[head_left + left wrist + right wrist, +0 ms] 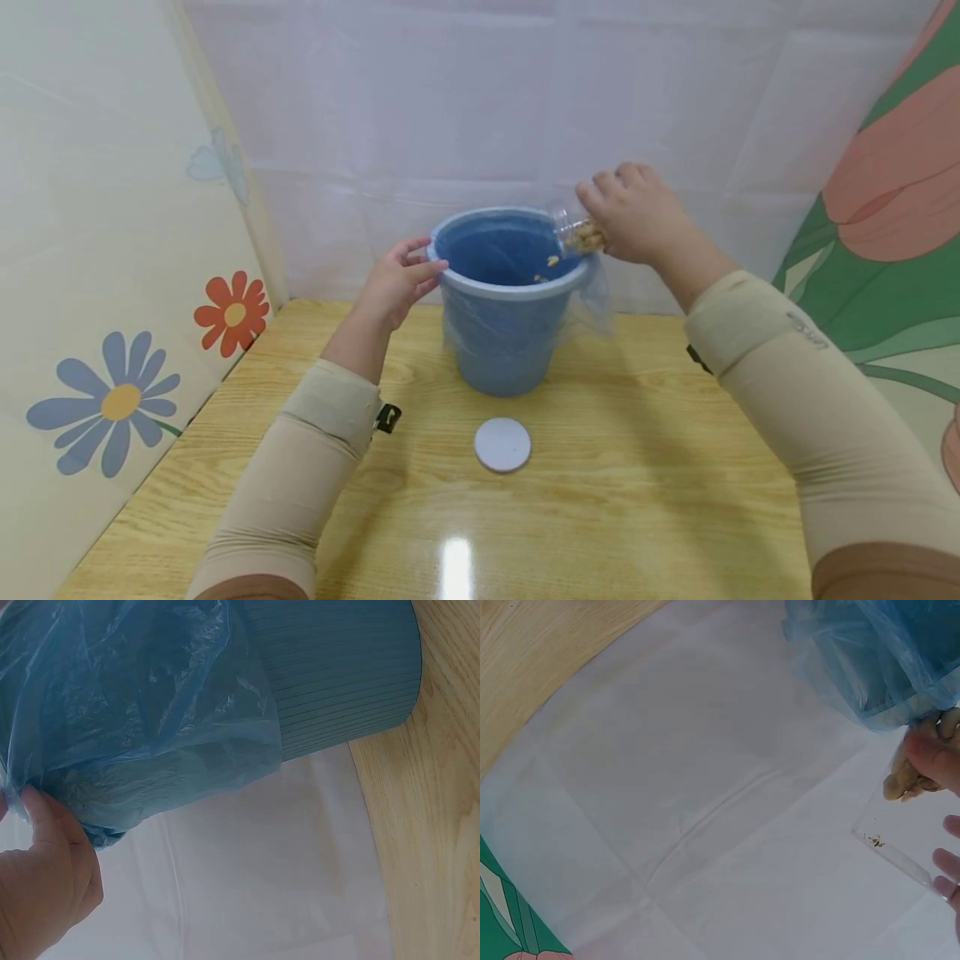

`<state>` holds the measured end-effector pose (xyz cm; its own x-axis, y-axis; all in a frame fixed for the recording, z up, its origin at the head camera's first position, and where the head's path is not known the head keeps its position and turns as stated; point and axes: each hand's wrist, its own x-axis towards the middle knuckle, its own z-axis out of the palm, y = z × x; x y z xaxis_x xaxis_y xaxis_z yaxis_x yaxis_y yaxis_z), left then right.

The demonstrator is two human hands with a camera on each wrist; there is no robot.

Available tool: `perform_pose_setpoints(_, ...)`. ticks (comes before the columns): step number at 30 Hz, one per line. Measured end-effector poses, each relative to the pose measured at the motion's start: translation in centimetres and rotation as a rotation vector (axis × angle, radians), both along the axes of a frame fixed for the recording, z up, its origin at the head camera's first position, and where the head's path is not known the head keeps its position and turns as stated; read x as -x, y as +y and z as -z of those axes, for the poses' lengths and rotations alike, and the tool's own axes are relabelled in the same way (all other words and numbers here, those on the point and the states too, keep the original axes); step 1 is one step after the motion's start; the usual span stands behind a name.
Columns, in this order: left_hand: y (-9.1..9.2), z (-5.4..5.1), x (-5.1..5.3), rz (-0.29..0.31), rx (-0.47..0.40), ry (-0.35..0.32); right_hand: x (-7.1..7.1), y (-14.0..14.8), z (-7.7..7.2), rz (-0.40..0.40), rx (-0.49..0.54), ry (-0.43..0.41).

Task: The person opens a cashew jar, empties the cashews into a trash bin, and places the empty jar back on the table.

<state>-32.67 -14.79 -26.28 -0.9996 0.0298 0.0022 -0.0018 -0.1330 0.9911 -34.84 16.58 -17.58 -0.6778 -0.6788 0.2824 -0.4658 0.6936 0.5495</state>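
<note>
My right hand (637, 212) grips a clear jar (562, 221), tipped sideways over the right rim of a blue trash bin (498, 350). Tan pieces that look like unshelled peanuts (585, 237) lie in the jar, and a few pale bits (552, 261) show just beyond its mouth, over the bin. A thin translucent bag (150, 682) lines the bin and hangs over its outside. At the left rim, my left hand (395, 279) holds the edge between thumb and fingers. The right wrist view shows the jar's see-through base (892, 859) and some fingers around it.
A round white lid-like disc (502, 444) lies on the wooden table (615, 500) in front of the bin. Behind stands a white cloth-like backdrop (420, 100). Flower-printed panels (97, 225) flank the table.
</note>
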Motion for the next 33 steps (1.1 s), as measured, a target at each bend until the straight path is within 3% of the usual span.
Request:
perform_pose_setpoints(15, 0.09, 0.0, 0.04, -0.005, 0.001, -0.002, 0.22, 0.12, -0.1, -0.04, 0.031, 0.034)
perform_pose_setpoints(26, 0.13, 0.07, 0.25, -0.001, -0.013, -0.002, -0.01, 0.07, -0.06, -0.066, -0.025, 0.034)
perform_pose_setpoints(33, 0.15, 0.0, 0.25, -0.003, -0.015, -0.006, 0.09, 0.03, 0.06, -0.089, -0.029, 0.085)
